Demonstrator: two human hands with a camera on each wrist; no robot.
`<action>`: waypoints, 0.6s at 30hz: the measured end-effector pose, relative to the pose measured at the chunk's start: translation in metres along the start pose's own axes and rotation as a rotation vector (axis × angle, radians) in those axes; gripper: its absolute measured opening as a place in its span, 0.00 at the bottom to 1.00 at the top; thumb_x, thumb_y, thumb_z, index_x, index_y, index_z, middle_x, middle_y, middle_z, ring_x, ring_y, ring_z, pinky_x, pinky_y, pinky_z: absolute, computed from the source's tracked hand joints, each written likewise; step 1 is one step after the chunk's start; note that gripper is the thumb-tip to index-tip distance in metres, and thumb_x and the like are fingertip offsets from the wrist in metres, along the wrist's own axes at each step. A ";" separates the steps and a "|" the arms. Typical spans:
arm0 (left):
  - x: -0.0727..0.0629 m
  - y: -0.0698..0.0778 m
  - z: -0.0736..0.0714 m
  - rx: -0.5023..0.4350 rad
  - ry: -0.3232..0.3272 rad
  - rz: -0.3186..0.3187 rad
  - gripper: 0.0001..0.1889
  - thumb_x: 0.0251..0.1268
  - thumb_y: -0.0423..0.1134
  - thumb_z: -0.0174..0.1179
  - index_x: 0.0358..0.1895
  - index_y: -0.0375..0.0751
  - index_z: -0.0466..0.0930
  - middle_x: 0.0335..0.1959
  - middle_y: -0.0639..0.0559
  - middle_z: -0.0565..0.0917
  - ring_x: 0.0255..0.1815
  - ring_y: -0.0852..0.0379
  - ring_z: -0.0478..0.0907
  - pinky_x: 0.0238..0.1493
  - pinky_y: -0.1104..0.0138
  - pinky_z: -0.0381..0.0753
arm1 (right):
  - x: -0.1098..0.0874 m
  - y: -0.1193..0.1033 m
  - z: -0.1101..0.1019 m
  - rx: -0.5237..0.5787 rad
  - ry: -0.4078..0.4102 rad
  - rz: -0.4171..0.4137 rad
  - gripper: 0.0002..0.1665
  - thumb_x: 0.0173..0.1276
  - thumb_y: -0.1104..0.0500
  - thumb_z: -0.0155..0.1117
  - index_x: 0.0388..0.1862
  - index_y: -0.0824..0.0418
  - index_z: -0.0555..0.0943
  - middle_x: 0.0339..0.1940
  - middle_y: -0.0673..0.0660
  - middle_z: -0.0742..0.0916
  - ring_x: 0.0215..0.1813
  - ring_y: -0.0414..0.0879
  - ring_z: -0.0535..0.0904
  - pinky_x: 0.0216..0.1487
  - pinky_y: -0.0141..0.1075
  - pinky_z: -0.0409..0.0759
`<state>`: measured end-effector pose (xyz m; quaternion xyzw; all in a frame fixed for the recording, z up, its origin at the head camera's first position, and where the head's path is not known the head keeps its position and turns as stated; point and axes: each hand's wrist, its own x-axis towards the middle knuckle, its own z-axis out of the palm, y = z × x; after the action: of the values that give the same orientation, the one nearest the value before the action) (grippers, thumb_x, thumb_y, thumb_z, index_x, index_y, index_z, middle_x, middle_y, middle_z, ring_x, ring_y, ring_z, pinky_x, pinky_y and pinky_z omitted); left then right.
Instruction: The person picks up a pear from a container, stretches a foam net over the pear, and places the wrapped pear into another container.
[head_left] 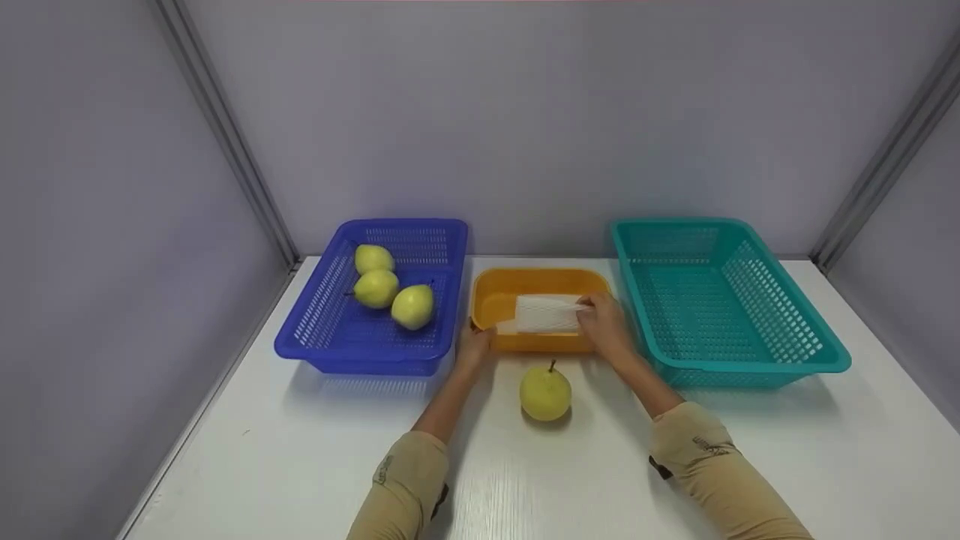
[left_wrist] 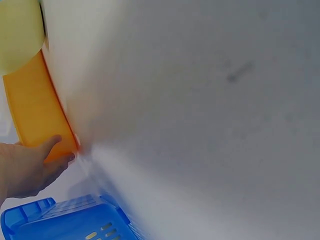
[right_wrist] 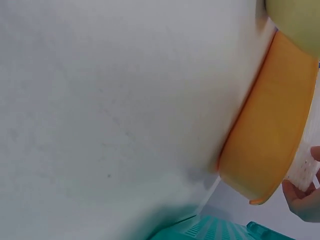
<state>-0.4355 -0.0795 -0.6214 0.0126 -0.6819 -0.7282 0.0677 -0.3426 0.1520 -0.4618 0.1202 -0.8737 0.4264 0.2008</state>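
My right hand [head_left: 604, 326] pinches the right end of a white foam fruit net [head_left: 547, 313] between thumb and fingers, above an orange basin [head_left: 540, 349]. In the right wrist view the net [right_wrist: 304, 167] shows past the basin's rim, with the right hand's fingertips [right_wrist: 295, 192] on its end. My left hand [head_left: 474, 349] holds the basin's front left corner. A pale strip stretches from the net toward that hand. In the left wrist view the thumb lies on the basin's front wall [left_wrist: 37, 105], fingers below. A yellow-green pear [head_left: 545, 394] stands stem up in front of the basin.
At the left is a blue basket [head_left: 360, 352] holding three pears [head_left: 412, 307]. A teal basket [head_left: 750, 366] with perforated walls stands to the right, close to the right forearm. Pale panels [head_left: 525, 127] rise behind and beside the white table [head_left: 247, 442].
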 end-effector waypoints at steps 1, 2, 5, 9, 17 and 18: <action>0.016 -0.024 -0.002 -0.008 -0.002 0.029 0.27 0.58 0.39 0.59 0.61 0.35 0.64 0.52 0.45 0.74 0.47 0.55 0.71 0.44 0.65 0.74 | -0.001 -0.001 0.000 0.013 0.018 0.001 0.07 0.60 0.71 0.56 0.37 0.74 0.77 0.39 0.67 0.78 0.45 0.61 0.74 0.46 0.50 0.72; 0.027 -0.042 -0.004 -0.021 -0.004 0.047 0.28 0.57 0.40 0.61 0.60 0.37 0.65 0.52 0.47 0.75 0.48 0.57 0.71 0.44 0.67 0.74 | -0.001 -0.002 -0.001 0.021 0.034 0.002 0.08 0.60 0.71 0.56 0.37 0.73 0.77 0.39 0.67 0.78 0.45 0.60 0.74 0.46 0.50 0.72; 0.039 -0.057 -0.004 -0.010 0.020 0.021 0.28 0.55 0.38 0.61 0.60 0.36 0.65 0.53 0.47 0.74 0.48 0.56 0.71 0.46 0.66 0.74 | -0.003 -0.006 -0.003 0.029 0.063 0.021 0.08 0.60 0.69 0.56 0.38 0.71 0.78 0.39 0.65 0.79 0.45 0.58 0.74 0.46 0.48 0.72; 0.024 -0.034 0.002 0.018 0.047 0.004 0.28 0.58 0.31 0.55 0.62 0.29 0.60 0.56 0.39 0.71 0.51 0.51 0.70 0.48 0.63 0.73 | -0.008 -0.012 -0.006 0.053 0.084 0.036 0.09 0.61 0.68 0.58 0.40 0.71 0.78 0.40 0.64 0.79 0.47 0.57 0.73 0.49 0.47 0.71; -0.018 0.021 0.008 0.030 0.111 0.009 0.25 0.56 0.32 0.57 0.58 0.27 0.65 0.52 0.40 0.75 0.48 0.55 0.73 0.47 0.69 0.74 | -0.022 -0.026 -0.014 0.160 0.082 0.083 0.10 0.62 0.68 0.59 0.43 0.71 0.76 0.43 0.64 0.79 0.51 0.54 0.72 0.54 0.45 0.69; -0.015 0.018 0.008 0.032 0.129 0.001 0.25 0.56 0.32 0.57 0.57 0.26 0.66 0.50 0.39 0.76 0.47 0.53 0.73 0.45 0.68 0.75 | -0.023 -0.028 -0.014 0.173 0.078 0.084 0.10 0.62 0.68 0.59 0.43 0.71 0.76 0.44 0.64 0.79 0.51 0.54 0.72 0.54 0.45 0.69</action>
<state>-0.4197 -0.0708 -0.6045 0.0602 -0.6877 -0.7148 0.1118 -0.3078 0.1473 -0.4446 0.0834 -0.8294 0.5128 0.2055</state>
